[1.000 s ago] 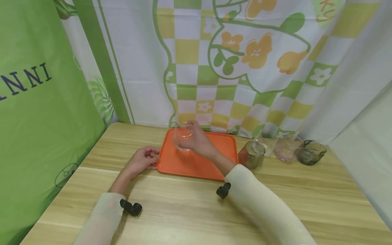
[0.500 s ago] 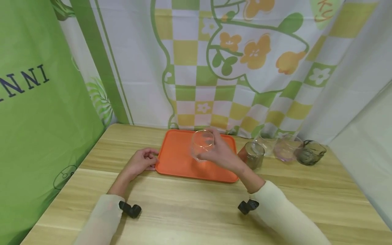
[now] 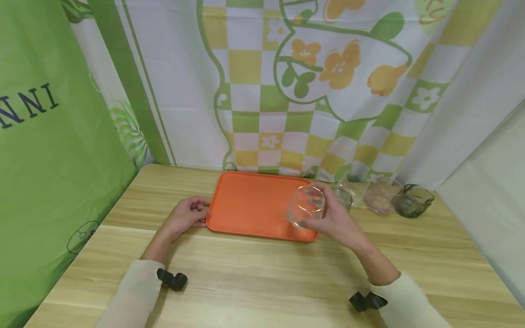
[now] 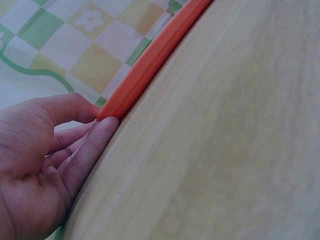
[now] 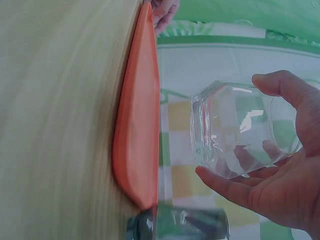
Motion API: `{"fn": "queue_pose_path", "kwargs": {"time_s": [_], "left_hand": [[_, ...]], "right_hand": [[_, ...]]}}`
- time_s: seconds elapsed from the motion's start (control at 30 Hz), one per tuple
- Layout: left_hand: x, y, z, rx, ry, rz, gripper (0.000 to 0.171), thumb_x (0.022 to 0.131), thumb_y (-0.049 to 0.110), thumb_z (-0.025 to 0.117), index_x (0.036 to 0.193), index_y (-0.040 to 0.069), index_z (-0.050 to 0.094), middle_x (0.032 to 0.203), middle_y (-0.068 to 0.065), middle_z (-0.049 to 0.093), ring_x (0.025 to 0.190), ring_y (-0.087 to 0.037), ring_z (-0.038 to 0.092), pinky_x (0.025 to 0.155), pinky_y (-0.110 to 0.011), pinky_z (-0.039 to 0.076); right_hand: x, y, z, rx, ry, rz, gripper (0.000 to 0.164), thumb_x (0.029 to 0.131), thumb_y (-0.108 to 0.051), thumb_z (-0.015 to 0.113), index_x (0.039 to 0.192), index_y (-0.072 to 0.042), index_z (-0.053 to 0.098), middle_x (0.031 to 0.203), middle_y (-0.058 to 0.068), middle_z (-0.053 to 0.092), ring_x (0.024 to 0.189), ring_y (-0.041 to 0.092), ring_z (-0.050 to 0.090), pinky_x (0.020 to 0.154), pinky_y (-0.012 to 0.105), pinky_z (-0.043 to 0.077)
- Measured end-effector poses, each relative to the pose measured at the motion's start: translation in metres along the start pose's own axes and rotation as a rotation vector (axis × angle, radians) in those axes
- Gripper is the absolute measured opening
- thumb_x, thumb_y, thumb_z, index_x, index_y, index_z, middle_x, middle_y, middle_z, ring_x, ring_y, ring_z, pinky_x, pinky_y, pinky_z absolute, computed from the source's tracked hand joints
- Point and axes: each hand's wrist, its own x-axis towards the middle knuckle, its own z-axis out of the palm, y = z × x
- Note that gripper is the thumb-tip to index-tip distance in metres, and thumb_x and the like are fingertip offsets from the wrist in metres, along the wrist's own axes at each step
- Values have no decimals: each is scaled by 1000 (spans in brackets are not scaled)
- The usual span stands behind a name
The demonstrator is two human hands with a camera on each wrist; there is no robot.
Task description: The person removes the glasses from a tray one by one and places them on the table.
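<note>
My right hand point(image 3: 338, 221) grips a clear drinking glass point(image 3: 302, 210) and holds it above the right end of an orange tray point(image 3: 250, 205). In the right wrist view the clear glass point(image 5: 232, 127) has a faceted body, with the thumb on one side and the fingers around the other. My left hand point(image 3: 184, 217) is at the tray's left edge. From the left wrist, the thumb and a finger pinch the corner of the tray point(image 4: 145, 60). A smoky grey glass point(image 3: 343, 197) stands just right of the tray, partly hidden by my right hand.
Right of the tray, a row on the wooden table point(image 3: 246, 278) holds a clear glass point(image 3: 356, 189), a pinkish glass point(image 3: 381, 196) and a dark grey glass point(image 3: 412, 201). A patterned curtain point(image 3: 262, 100) hangs behind the table, and green cloth point(image 3: 61, 182) borders the left.
My right hand has carried the clear glass rightward and nearer, from above the tray's back left to above its right end. My left hand has stayed at the tray's edge.
</note>
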Motion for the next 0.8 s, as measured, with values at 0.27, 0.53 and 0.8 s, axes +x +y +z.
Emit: {"fn": "queue_pose_path", "kwargs": {"time_s": [0.27,0.53,0.8], "left_hand": [[1,0,1,-7,14,-12,39,94,-4,69,131,-10,57,95,-13,52,81,-21,66,74,-36,64],[-1,-2,-2,15,6,-5,39,95,-4,68,131,-11,56,96,-12,51,82,-22,66,74,-35,64],[0,-1,-1,17,-3,2,41,95,-3,69,133,-11,55,95,-12,52,82,-22,66,74,-35,64]], "right_hand": [[-37,5,-23,-157,66,79,77,80,-9,88,141,-13,40,138,16,54,107,36,60,68,32,54],[-68,14,-44,-194,86,134,76,81,-13,88,141,-13,40,142,20,49,92,33,62,62,33,55],[-91,31,-68,-178,105,113,80,82,-7,86,144,-11,36,145,24,44,118,50,58,78,33,59]]}}
